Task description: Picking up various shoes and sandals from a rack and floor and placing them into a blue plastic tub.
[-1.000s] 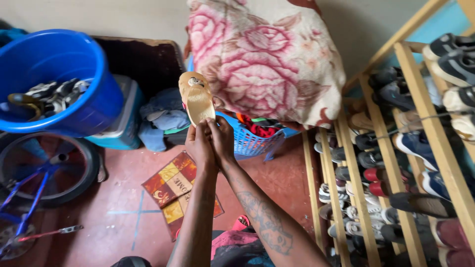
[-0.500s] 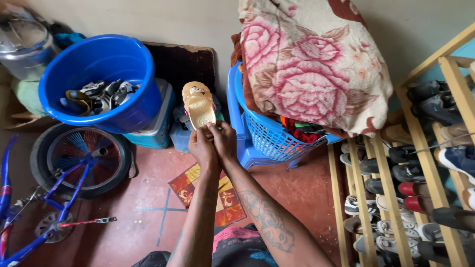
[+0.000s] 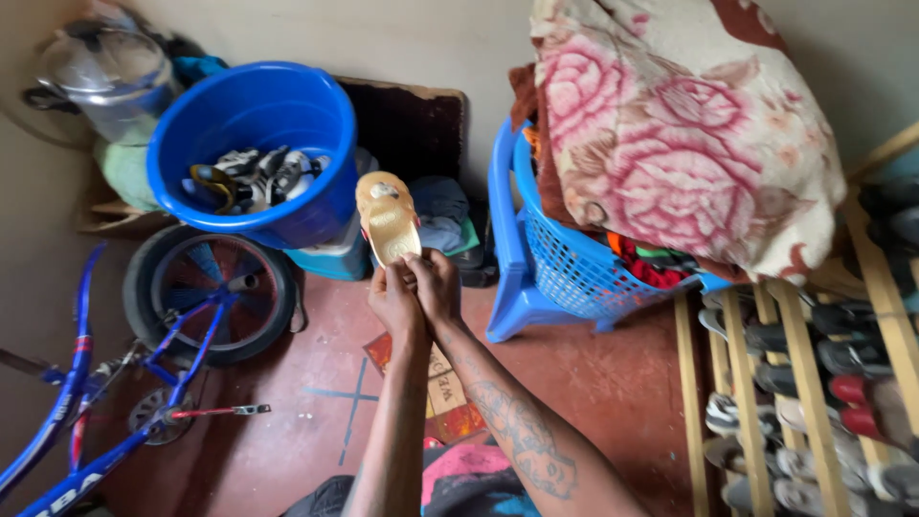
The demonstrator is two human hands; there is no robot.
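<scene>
As both hands grip – tan sandal [image 3: 388,218] upright

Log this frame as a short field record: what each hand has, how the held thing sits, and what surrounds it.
left hand: left hand grips the near end of the tan sandal
right hand: right hand grips the same end, touching the left hand
sandal pose: held up, far end pointing away, small ornament near that end
behind left: blue tub holding shoes, over a bicycle wheel
right: blue laundry basket under a floral blanket
far right: wooden shoe rack with many shoes
floor: red, with a patterned mat
</scene>
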